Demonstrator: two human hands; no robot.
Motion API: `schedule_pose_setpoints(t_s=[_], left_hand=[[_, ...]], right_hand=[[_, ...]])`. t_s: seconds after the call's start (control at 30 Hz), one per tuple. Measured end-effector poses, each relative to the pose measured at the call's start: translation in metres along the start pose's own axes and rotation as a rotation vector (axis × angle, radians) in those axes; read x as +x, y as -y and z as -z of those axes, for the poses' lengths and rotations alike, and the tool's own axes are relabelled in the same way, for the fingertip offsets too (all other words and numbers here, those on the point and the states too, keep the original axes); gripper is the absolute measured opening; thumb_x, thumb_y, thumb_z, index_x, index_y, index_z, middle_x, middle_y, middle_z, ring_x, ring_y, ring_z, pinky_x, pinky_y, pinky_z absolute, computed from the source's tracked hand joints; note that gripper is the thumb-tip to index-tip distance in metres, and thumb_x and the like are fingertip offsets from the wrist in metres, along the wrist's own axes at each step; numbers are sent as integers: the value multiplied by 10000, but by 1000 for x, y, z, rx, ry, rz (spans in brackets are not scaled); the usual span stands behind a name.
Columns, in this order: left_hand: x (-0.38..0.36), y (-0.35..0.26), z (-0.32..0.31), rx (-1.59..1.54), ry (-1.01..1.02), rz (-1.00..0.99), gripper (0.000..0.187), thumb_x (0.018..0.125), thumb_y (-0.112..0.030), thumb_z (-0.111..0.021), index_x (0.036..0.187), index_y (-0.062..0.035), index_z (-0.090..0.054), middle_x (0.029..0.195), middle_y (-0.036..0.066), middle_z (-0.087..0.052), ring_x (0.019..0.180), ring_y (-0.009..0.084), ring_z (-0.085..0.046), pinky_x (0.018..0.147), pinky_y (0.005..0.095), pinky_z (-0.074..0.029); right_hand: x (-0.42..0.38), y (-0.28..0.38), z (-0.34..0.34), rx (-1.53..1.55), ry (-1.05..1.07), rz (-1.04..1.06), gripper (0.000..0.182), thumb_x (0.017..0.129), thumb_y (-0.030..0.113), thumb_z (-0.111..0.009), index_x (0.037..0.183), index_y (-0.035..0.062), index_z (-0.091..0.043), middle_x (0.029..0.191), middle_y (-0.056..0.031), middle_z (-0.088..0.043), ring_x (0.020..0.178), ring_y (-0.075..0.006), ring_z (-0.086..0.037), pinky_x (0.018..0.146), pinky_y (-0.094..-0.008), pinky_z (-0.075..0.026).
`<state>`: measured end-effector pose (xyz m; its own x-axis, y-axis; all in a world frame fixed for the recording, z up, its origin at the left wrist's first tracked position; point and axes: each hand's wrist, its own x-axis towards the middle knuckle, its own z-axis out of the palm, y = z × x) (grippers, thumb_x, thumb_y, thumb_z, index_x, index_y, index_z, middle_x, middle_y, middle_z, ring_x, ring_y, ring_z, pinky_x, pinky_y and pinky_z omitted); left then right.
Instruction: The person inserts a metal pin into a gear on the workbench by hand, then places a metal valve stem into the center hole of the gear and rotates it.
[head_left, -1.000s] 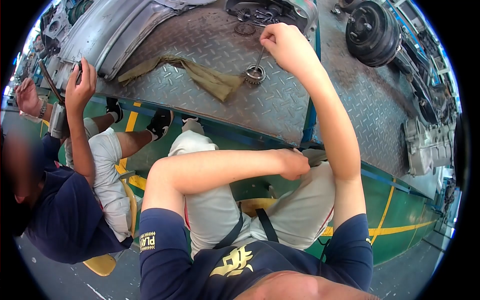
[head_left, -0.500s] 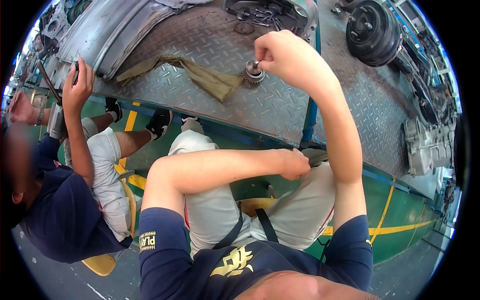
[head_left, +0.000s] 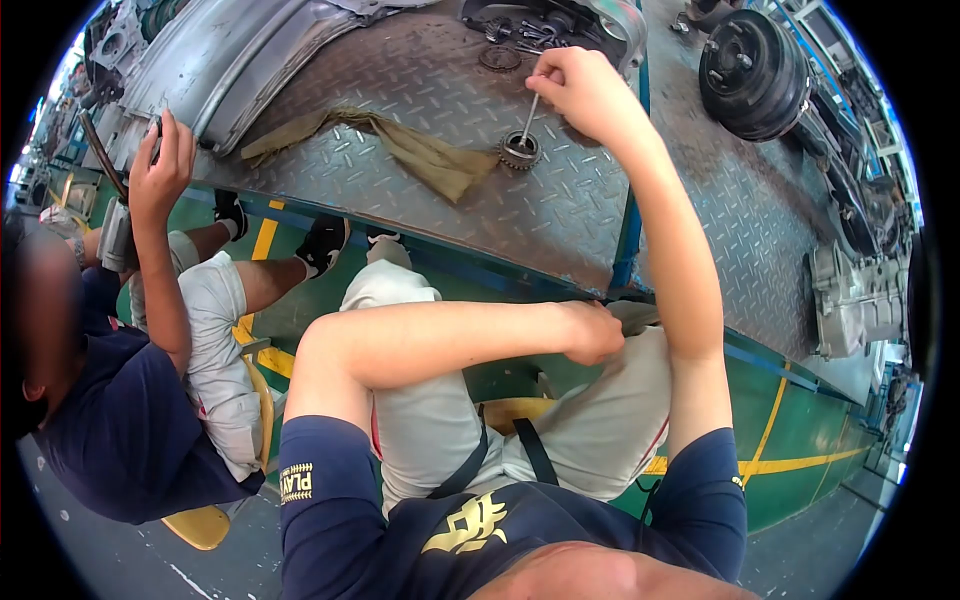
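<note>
A toothed metal gear (head_left: 519,153) lies on the steel bench plate, and a thin, pale metal rod (head_left: 530,113) stands slightly tilted with its lower end at the gear's centre. My right hand (head_left: 572,82) pinches the rod's upper end between thumb and fingers. Touching or almost touching the gear on its left is an olive-brown cloth (head_left: 440,165), stretched out along the bench. My left hand (head_left: 594,333) rests at my knee below the bench edge with its fingers curled. Greyish material shows beside it; whether it is held is hidden.
Several small metal parts (head_left: 540,32) and a flat toothed ring (head_left: 499,59) lie at the back. A large silver panel (head_left: 230,60) occupies the bench's left. A black drum (head_left: 755,70) and a metal casing (head_left: 855,300) are right. Another person (head_left: 130,400) sits left.
My right hand has risen slightly and shifted right, away from the gear. More of the rod shows between hand and gear. My left hand has hardly moved.
</note>
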<state>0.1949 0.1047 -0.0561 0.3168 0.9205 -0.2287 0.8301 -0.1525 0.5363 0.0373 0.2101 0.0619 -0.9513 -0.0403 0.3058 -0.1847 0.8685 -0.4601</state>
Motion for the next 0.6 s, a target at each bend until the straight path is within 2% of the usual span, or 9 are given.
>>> schedule_pose_setpoints(t_s=[0.07, 0.1, 0.17, 0.27, 0.37, 0.47, 0.6], left_hand=[[0, 0, 0, -1, -13, -10, 238, 834, -163, -587, 882, 31, -716, 877, 227, -706, 862, 404, -686, 772, 481, -534], [-1, 0, 2, -9, -24, -18, 238, 831, -164, -589, 881, 31, -716, 877, 230, -705, 861, 406, -685, 772, 480, -534], [-4, 0, 5, -25, -45, -31, 238, 826, -166, -593, 878, 31, -715, 877, 236, -703, 859, 410, -684, 772, 479, -535], [-8, -8, 12, 5, -50, -38, 222, 831, -164, -582, 842, 24, -700, 849, 227, -700, 841, 408, -683, 764, 476, -536], [-3, -10, 8, -50, -204, -115, 196, 831, -156, -572, 839, 17, -665, 831, 203, -691, 827, 403, -677, 748, 471, -536], [-3, -15, 12, -97, -361, -145, 160, 823, -138, -582, 877, 6, -628, 841, 178, -674, 845, 387, -666, 762, 461, -534], [-4, -13, 14, -94, -391, -118, 287, 790, -104, -603, 1053, 12, -601, 1033, 185, -631, 950, 361, -640, 793, 449, -532]], right_hand=[[-2, -6, 13, 59, 85, -34, 188, 849, 158, -722, 822, -19, -663, 617, -69, -640, 548, -129, -611, 542, -282, -475], [-3, -6, 21, 106, 145, -123, 178, 842, 145, -724, 790, -11, -655, 599, -45, -629, 542, -118, -602, 530, -272, -468], [-6, 0, 38, 108, 260, -154, 161, 833, 122, -721, 765, -6, -650, 598, -36, -626, 540, -105, -590, 520, -264, -461], [-13, 7, 47, 69, 357, -92, 122, 809, 79, -710, 760, -10, -643, 594, -49, -616, 539, -108, -576, 522, -272, -459], [-17, 23, 51, 7, 388, 36, 83, 780, 38, -694, 765, -18, -635, 610, -70, -623, 545, -121, -570, 530, -287, -460], [-21, 34, 42, -14, 338, 140, 69, 758, 22, -674, 779, -26, -628, 637, -104, -629, 580, -178, -587, 575, -310, -476], [-17, 49, 25, -19, 299, 223, 83, 791, 54, -670, 802, -18, -630, 676, -140, -639, 633, -255, -625, 615, -342, -492]])
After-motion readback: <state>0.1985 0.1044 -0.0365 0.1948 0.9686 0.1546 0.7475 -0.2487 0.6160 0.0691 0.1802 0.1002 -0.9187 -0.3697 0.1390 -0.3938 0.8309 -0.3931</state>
